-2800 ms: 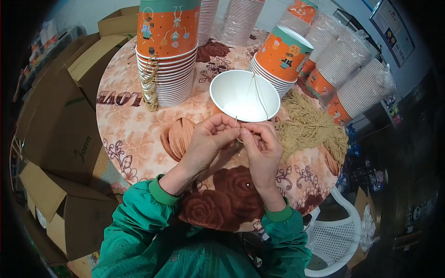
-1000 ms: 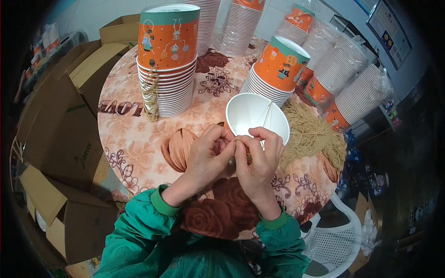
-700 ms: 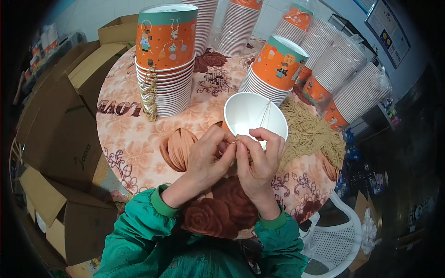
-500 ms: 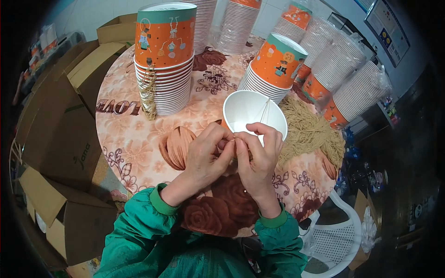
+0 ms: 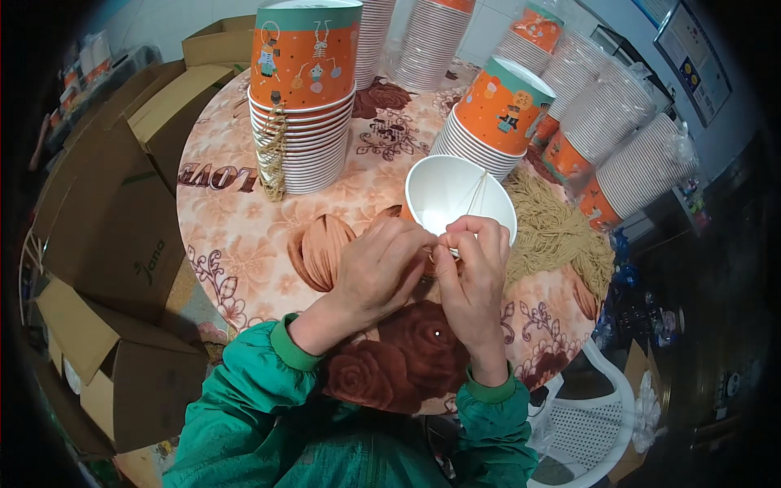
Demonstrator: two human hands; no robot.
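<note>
Brown cardboard boxes (image 5: pixel 106 220) left; blue-framed wall sign (image 5: pixel 691 61) upper right.

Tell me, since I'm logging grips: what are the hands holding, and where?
Both hands, left and right, pinch the white paper cup at its near rim, beside a thin string.

Small packing workshop or storeroom. Indicators: tall stacks of orange printed paper cups (image 5: pixel 305 98) and sleeved cup stacks (image 5: pixel 618 122) crowd the far edge of a round table (image 5: pixel 244 244); open cardboard boxes (image 5: pixel 106 220) line its left edge.
</note>
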